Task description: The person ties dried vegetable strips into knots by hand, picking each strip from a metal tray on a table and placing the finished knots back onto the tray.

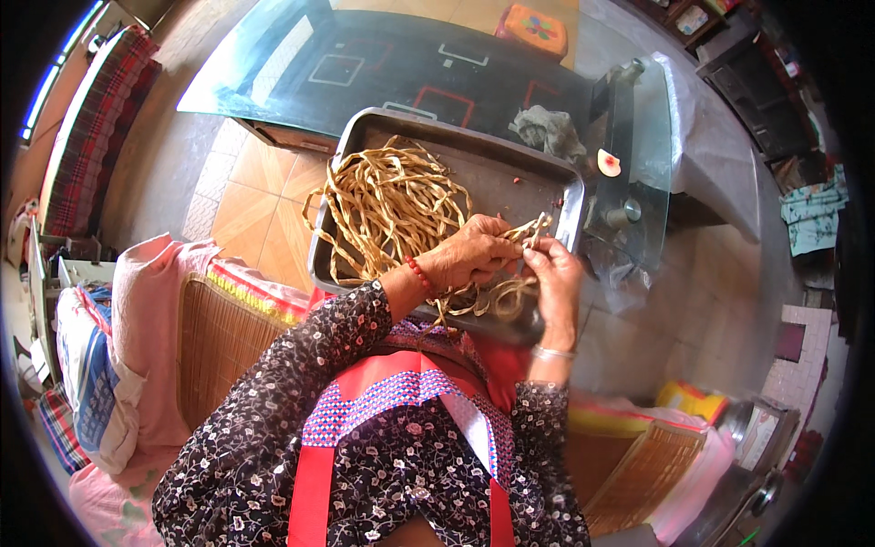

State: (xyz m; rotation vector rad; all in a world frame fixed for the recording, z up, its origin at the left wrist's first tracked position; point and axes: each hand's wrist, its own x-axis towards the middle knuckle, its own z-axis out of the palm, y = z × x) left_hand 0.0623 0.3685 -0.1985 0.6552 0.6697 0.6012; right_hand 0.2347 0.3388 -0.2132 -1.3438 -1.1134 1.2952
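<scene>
A large loose heap of tan twisted fibre cord (pixel 389 198) fills the left half of a shallow metal tray (pixel 506 184) in front of me. My left hand (pixel 472 249), with a red bead bracelet at the wrist, pinches a knotted or braided end of the cord (pixel 536 227) over the tray's right part. From the other side my right hand (pixel 555 273) grips the same end between thumb and fingers, its wrist in a silver bangle. Both hands touch there. Blurred loose strands (pixel 509 297) hang below them. The exact shape of the knot is partly hidden by my fingers.
Behind and under the tray's far edge is a glass-topped table (pixel 383 61). A grey cloth (pixel 547 130) and a fruit slice (pixel 608 163) lie on it. An orange stool (pixel 536 29) stands beyond. Mat-covered seats (pixel 229 335) flank me.
</scene>
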